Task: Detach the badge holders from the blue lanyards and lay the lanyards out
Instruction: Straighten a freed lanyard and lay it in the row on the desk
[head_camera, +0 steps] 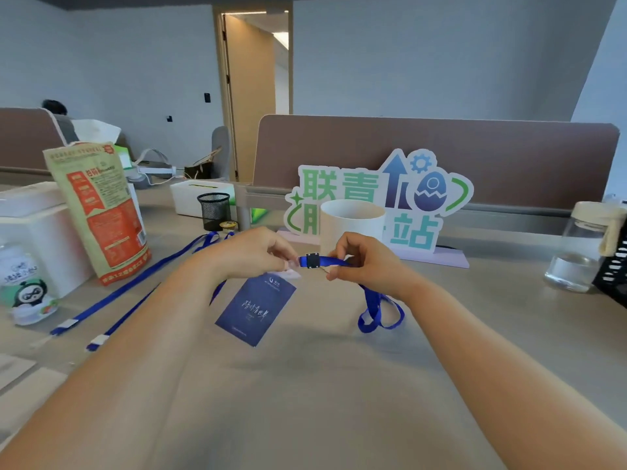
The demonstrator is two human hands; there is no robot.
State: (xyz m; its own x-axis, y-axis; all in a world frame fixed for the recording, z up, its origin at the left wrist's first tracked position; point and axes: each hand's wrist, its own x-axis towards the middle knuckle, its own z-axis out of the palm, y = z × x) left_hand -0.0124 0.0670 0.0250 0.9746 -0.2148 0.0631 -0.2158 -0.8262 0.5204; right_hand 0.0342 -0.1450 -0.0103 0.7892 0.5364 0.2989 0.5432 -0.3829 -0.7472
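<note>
Two pinches: left hand (pixel 251 252) on the dark blue card badge holder (pixel 258 310), right hand (pixel 363 262) on the blue ribbon lanyard (pixel 373 300) beside its black clip (pixel 312 260); jerking could tear the holder.

My left hand (pixel 251 252) and right hand (pixel 366 262) are bare, wrists (pixel 207 269) bare too. Bare forearms (pixel 475 337) run in from seven o'clock and five o'clock, uncovered right to the frame's edge.

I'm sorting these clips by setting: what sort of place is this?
Probably an open-plan office: a brown fabric desk divider, a black mesh pen cup and a white tissue box on a long beige desk.
</note>
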